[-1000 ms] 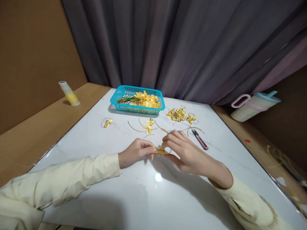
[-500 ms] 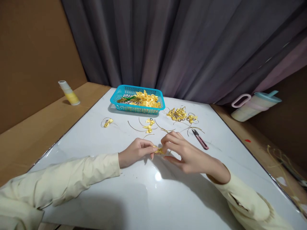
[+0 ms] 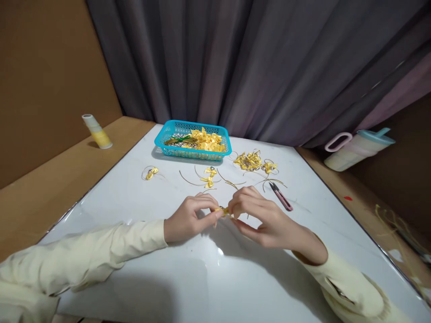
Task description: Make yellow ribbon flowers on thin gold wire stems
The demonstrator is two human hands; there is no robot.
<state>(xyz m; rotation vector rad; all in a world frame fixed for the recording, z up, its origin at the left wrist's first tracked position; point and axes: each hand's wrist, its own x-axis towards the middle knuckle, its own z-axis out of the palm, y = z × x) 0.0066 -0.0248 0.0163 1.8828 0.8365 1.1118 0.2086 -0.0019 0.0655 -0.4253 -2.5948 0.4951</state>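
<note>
Between my hands, just above the white tabletop (image 3: pixel 208 273), is a small yellow ribbon bow (image 3: pixel 223 210) with something shiny on it. My left hand (image 3: pixel 193 216) pinches its left end between thumb and fingers. From the other side, my right hand (image 3: pixel 261 215) closes thumb and fingertips on its right end; a short bit of cord shows below the fingers. Beyond my hands lie two loose yellow bows (image 3: pixel 209 180) and several pieces of thin gold cord (image 3: pixel 232 183). Thread snips (image 3: pixel 281 196) with pink handles rest to the right of them.
A blue basket (image 3: pixel 160 142) at the back holds yellow bows, silvery pieces and a tied cord bundle. Right of it is a pile of bows on cords (image 3: pixel 249 160). One corded bow (image 3: pixel 151 173) lies left. A yellow spool (image 3: pixel 98 133) and a lidded cup (image 3: pixel 358 150) stand at the sides.
My left hand has rolled slightly, with its thumb now nearer the right fingertips. My right thumb has closed up toward the fingers on the bow, which has turned a little.
</note>
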